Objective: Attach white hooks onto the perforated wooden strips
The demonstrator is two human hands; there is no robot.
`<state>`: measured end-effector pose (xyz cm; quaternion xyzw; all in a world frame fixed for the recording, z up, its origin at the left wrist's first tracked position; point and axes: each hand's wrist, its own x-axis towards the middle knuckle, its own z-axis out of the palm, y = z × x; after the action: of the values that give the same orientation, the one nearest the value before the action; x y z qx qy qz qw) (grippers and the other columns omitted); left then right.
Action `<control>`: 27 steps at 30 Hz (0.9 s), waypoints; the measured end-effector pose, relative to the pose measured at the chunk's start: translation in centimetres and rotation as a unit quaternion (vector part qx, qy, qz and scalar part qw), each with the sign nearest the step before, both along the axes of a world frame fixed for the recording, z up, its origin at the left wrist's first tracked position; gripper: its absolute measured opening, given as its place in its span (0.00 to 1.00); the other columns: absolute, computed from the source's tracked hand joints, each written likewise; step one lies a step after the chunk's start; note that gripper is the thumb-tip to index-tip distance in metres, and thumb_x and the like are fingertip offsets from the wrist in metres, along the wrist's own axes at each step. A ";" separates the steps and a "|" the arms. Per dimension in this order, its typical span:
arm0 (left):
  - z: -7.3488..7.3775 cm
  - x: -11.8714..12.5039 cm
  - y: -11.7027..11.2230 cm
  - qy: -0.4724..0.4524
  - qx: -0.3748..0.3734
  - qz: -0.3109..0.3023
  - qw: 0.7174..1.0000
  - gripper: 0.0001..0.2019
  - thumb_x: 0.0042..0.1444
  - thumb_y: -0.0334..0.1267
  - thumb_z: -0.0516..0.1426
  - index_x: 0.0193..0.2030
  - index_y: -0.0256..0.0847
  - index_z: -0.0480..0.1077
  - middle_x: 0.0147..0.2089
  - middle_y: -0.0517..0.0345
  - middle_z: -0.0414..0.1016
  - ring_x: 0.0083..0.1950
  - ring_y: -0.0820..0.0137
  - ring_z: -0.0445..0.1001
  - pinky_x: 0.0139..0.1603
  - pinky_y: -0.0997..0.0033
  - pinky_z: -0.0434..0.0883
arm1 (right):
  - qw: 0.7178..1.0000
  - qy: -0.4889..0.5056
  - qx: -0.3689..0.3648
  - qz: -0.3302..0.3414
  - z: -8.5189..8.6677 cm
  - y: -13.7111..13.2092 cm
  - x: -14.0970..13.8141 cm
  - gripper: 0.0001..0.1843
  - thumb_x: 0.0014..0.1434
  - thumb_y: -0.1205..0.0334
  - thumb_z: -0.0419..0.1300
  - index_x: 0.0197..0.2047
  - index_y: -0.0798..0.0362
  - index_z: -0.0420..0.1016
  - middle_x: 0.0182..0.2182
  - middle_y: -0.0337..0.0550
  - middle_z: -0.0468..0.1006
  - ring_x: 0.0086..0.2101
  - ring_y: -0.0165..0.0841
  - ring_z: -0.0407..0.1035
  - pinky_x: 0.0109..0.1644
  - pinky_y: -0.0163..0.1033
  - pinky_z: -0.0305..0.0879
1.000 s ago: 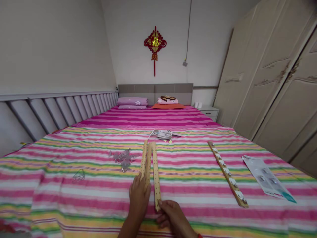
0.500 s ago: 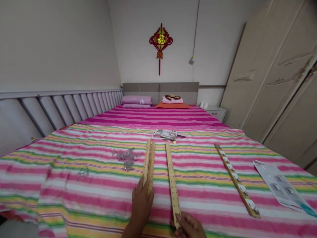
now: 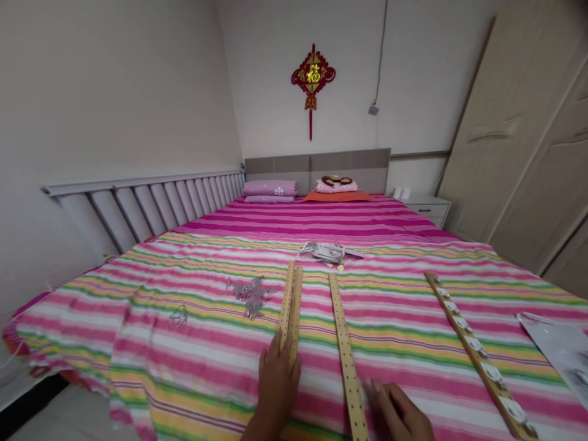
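Note:
My left hand (image 3: 277,384) rests flat, fingers together, on the near end of a pair of perforated wooden strips (image 3: 292,304) lying side by side on the striped bedspread (image 3: 184,343). A third perforated strip (image 3: 345,355) lies apart to their right. Just right of that strip's near end is my right hand (image 3: 399,411), blurred, with its fingers stretched out and off the strip. Further right, a fourth wooden strip (image 3: 475,348) carries several white round fittings.
Small clear plastic parts (image 3: 250,293) and a wire hook (image 3: 178,316) lie left of the strips. An opened packet (image 3: 327,251) sits beyond them; a printed plastic bag (image 3: 560,349) lies at far right. Pillows (image 3: 270,188) lie at the headboard, a wardrobe (image 3: 528,135) stands right.
My right hand slid one strip away from the other two to the right, then let go of it. The view has swung left. My left hand stays on the pair.

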<state>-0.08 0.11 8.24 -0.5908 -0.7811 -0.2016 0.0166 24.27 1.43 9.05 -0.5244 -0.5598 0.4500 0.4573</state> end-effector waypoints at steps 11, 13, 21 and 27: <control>0.7 -0.2 0.5 0.058 -0.018 -0.014 0.998 0.21 0.58 0.36 0.49 0.58 0.41 0.68 0.64 0.44 0.64 0.62 0.59 0.65 0.57 0.56 0.64 | 0.990 -0.085 0.116 -0.006 -0.7 4.8 -2.8 0.23 0.60 0.43 0.51 0.25 0.52 0.72 0.20 0.38 0.72 0.25 0.33 0.64 0.28 0.34 0.57; 0.6 -0.3 0.5 0.064 -0.017 -0.015 0.998 0.21 0.58 0.37 0.49 0.58 0.40 0.68 0.64 0.43 0.64 0.62 0.58 0.65 0.58 0.55 0.63 | 0.987 -0.096 0.127 -0.005 -0.7 4.6 -2.8 0.23 0.61 0.44 0.50 0.26 0.52 0.72 0.21 0.38 0.72 0.25 0.33 0.64 0.29 0.34 0.57; 1.0 -0.1 0.4 0.060 -0.024 -0.014 0.998 0.21 0.59 0.38 0.49 0.59 0.39 0.67 0.65 0.41 0.62 0.61 0.57 0.65 0.58 0.55 0.64 | 0.976 -0.147 0.158 -0.021 -1.0 4.7 -2.8 0.25 0.62 0.44 0.47 0.24 0.52 0.69 0.19 0.36 0.68 0.23 0.30 0.61 0.27 0.33 0.53; 1.1 -0.1 0.5 0.062 -0.023 -0.016 0.998 0.21 0.59 0.38 0.49 0.58 0.38 0.67 0.64 0.40 0.63 0.61 0.57 0.66 0.57 0.55 0.64 | 0.963 -0.202 0.174 -0.042 -1.1 4.7 -3.0 0.25 0.62 0.43 0.46 0.21 0.51 0.63 0.17 0.33 0.63 0.21 0.29 0.57 0.25 0.34 0.51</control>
<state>-0.13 0.59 9.35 -0.6151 -0.7731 -0.1470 0.0484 21.28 6.17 7.90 -0.5400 -0.6877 0.2107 0.4370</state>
